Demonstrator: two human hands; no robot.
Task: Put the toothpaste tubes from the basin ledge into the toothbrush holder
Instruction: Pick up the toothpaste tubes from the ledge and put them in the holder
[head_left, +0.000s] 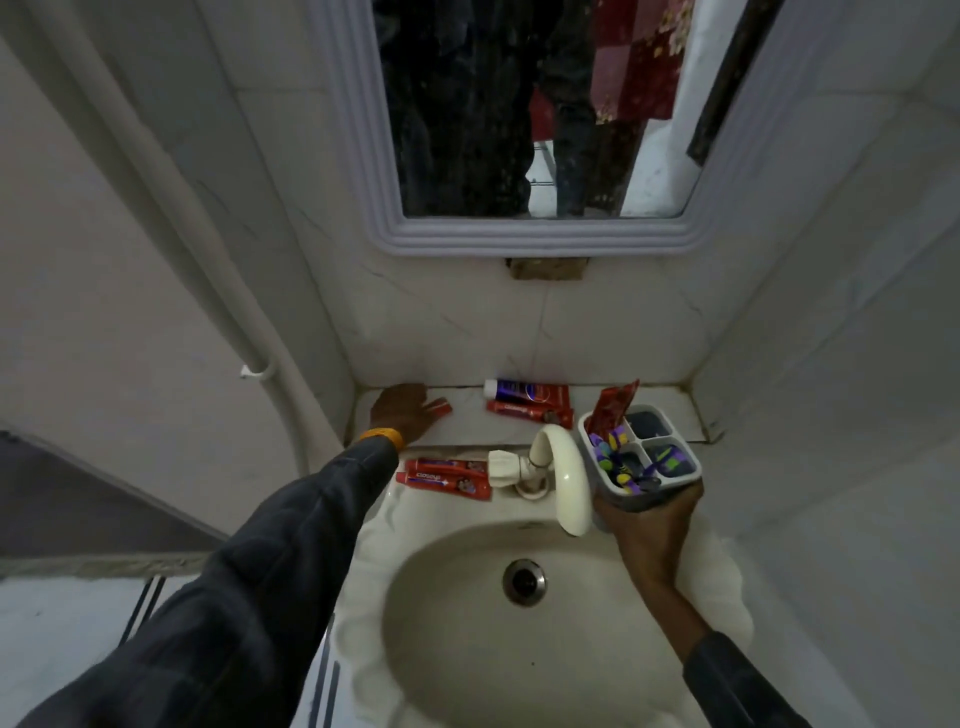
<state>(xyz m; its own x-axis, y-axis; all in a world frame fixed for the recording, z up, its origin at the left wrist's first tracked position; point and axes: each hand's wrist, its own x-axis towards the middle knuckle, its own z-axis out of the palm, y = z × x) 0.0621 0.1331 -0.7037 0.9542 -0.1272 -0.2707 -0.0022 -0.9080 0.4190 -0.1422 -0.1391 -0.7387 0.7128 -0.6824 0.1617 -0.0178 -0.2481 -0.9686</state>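
Observation:
My right hand (647, 525) grips the grey four-slot toothbrush holder (680, 470) from below, to the right of the tap. A red toothpaste tube (612, 406) stands in its far-left slot and several toothbrushes fill the near slots. My left hand (400, 413) rests on a red tube (439, 407) at the left of the marble ledge (467, 428), fingers closing over it. Two tubes lie at the back of the ledge: a blue-and-red one (524, 392) and a red one (530, 412). Two more red tubes (447, 475) lie on the basin rim, left of the tap.
A cream tap (563, 470) curves over the white basin (415, 597) with its drain (523, 581). A framed mirror (530, 156) hangs above. Tiled walls close in on both sides, and a white pipe (208, 244) runs down the left wall.

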